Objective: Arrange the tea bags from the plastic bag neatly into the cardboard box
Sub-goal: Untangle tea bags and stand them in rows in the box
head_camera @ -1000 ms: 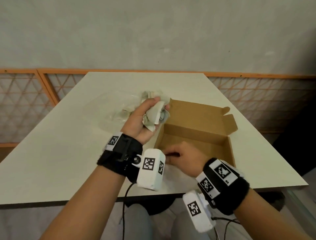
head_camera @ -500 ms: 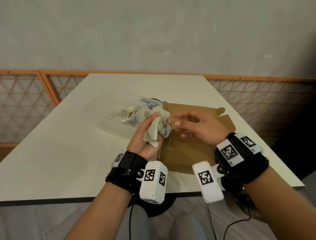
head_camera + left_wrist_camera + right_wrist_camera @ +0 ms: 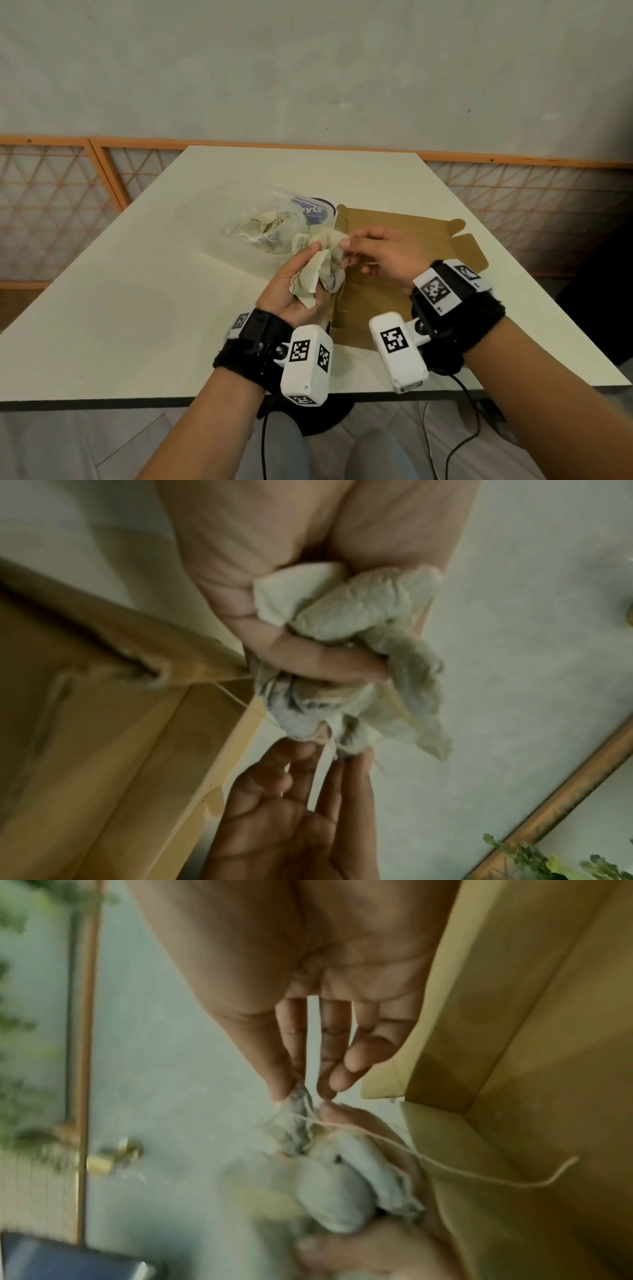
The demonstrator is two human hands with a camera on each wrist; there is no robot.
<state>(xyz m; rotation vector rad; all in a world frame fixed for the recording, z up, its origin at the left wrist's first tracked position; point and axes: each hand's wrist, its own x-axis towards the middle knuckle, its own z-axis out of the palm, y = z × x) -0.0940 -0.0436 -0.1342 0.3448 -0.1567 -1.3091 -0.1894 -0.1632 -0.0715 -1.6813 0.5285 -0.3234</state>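
A: Item one, left hand (image 3: 291,291)?
B: Centre of the head view, palm up, fingers curled round a crumpled bunch of tea bags (image 3: 320,270). In the left wrist view the bunch (image 3: 359,631) bulges out between thumb and fingers, pale and wrinkled.

A: Item two, right hand (image 3: 387,257)?
B: Right of centre in the head view, reaching leftward to the bunch. Thumb and forefinger pinch one end of a tea bag; the other fingers are loosely extended. The right wrist view shows the fingertips (image 3: 281,1088) closed on a speckled corner of the bag (image 3: 299,1112), with a loose string (image 3: 479,1175) trailing toward the lower right of the frame.

A: Item three, cardboard box (image 3: 428,240)?
B: Brown, lid flaps open, lying on the surface behind and beneath both hands, right of centre. Its inside is mostly hidden by the hands; contents cannot be told.

A: Item four, plastic bag (image 3: 260,226)?
B: Clear, zip-type, with a dark blue printed label at its upper right. Lies on the surface just left of the box, touching its left edge. More crumpled tea bags are inside.

A: Item five, surface (image 3: 137,308)?
B: White tabletop, dark front edge. An orange-framed lattice panel (image 3: 51,205) runs behind it, with a grey wall above.
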